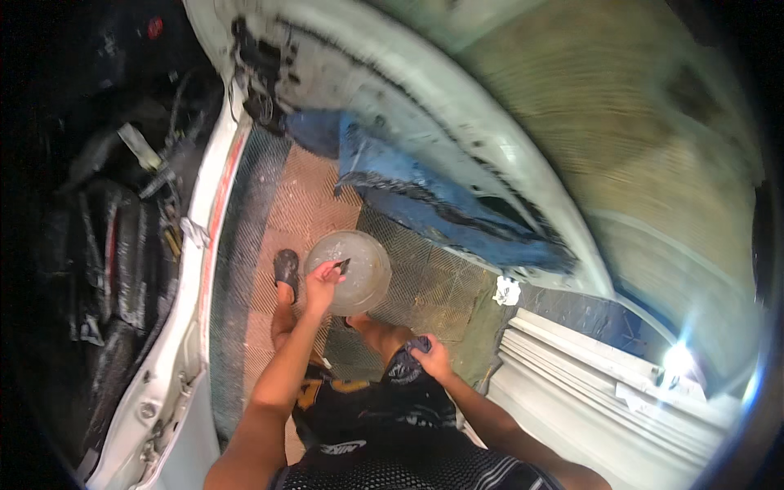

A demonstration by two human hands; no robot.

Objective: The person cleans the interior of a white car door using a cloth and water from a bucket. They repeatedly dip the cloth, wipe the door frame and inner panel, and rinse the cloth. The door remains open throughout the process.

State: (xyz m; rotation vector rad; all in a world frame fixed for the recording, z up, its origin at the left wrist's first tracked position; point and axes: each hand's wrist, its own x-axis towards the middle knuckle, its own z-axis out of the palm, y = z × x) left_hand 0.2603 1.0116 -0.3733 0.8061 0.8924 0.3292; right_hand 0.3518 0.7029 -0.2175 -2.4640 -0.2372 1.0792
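My left hand (321, 286) is held over a round whitish tub or bucket (371, 287) standing on the floor between my feet. Its fingers are closed on a small, dark, pointed piece (343, 266), too small to name. Lower and to the right, my right hand (435, 359) rests at my right thigh. Dark fabric (406, 366) is gathered in its fingers; this looks like the leg of my black shorts. Beyond the tub, an open white car door (523, 163) has a torn blue sheet (433, 192) over its inner side.
On the left runs the car's white door sill (204, 269), with a dark, cluttered interior (114, 245) behind it. White ridged panels (572, 367) lie at the right near a bright lamp (677, 359). Crumpled white paper (506, 290) is by the door's lower edge. Ribbed tiles (302, 192) cover the floor.
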